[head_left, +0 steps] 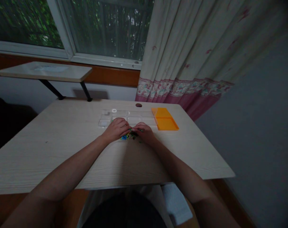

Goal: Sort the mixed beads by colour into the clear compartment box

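Both my hands rest together on the light wooden table (pixel 63 148), cupped over a small heap of coloured pieces (pixel 128 136) in green, blue and yellow. My left hand (pixel 116 128) lies palm down with its fingers curled over the left side of the heap. My right hand (pixel 144 130) covers the right side, fingertips bent onto the pieces. The fingertips of the two hands meet. Just beyond them lies a clear compartment tray (pixel 125 117). What the fingers pinch, if anything, is hidden.
An orange flat lid (pixel 164 119) lies to the right of the tray. A cable hole (pixel 138 104) sits near the table's far edge. Behind stand a small side shelf (pixel 44 71), a window and a patterned curtain (pixel 193 57). A grey wall runs on the right.
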A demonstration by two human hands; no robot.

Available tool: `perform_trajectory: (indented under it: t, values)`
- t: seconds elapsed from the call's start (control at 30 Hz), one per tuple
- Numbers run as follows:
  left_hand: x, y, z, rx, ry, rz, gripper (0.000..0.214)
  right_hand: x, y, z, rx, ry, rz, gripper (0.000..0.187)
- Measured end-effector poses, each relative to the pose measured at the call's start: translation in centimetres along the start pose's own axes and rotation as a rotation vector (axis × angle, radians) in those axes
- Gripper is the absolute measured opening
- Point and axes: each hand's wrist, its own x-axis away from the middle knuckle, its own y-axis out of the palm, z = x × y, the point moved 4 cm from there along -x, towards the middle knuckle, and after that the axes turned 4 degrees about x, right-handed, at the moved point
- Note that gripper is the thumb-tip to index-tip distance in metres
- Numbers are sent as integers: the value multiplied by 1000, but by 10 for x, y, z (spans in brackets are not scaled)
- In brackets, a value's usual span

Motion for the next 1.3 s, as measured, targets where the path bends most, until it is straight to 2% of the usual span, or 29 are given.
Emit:
perform_trajectory:
  t: [0.33,0.47,0.67,0.8,1.07,1.3]
  values:
    - [0,-2,-2,33,-50,34,29,1,1,-3,55,9,-4,28]
    - [0,-2,-9,82,-138,106,29,0,-2,-3,161,-75,13,23]
    - [4,-7,-24,31,-311,269,33,1,-6,-6,337,-208,-181,10]
    - [6,-8,-30,50,-362,298,33,3,-6,-9,412,-215,-285,13]
    - [6,-8,-28,46,-333,292,31,2,-6,-14,482,-193,-309,13]
    - [7,-5,-31,51,-362,299,32,4,-4,-16,512,-192,-341,14]
